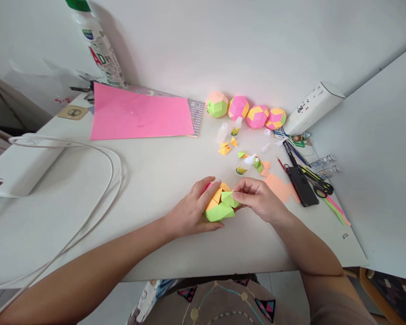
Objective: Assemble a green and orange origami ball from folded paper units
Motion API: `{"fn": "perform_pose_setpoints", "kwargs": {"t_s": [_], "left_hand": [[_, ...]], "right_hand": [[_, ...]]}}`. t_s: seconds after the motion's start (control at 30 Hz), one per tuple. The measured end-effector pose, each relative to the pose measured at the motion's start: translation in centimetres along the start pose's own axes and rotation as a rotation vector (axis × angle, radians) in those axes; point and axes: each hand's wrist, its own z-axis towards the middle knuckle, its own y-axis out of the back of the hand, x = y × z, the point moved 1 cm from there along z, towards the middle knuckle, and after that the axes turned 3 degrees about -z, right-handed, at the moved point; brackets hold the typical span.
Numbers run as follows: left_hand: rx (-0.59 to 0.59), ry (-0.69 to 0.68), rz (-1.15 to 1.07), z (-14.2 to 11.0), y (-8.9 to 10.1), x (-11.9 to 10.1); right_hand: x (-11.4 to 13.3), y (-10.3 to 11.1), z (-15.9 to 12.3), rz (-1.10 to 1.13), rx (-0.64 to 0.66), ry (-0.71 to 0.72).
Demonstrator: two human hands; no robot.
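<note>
Paper in green, orange and pink forms the faceted ball (219, 211) I see the left hand (191, 210) gripping; the right hand (259, 198) pinches its green flap (228, 198).

On my screen, the left hand (191, 207) hides part of the paper ball (219, 210); near the back edge of the table (223, 253), my view clips the bottle cap (78, 5).

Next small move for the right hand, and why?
I'd probably press the green piece gently inward with the right hand. That hand pinches it by its edge, the left hand cups the paper ball, and dark gaps show beside the piece, so it looks not fully seated.
</note>
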Motion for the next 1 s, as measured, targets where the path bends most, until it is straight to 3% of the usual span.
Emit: {"fn": "perform_pose_setpoints", "kwargs": {"t_s": [0.67, 1.0], "left_hand": [[0.001, -0.078, 0.041, 0.08, 0.05, -0.13], [0.022, -0.120, -0.003, 0.22, 0.32, -0.09]], "right_hand": [[-0.04, -0.35, 0.11, -0.012, 0.045, -0.050], [-0.36, -0.63, -0.11, -0.069, -0.034, -0.006]]}}
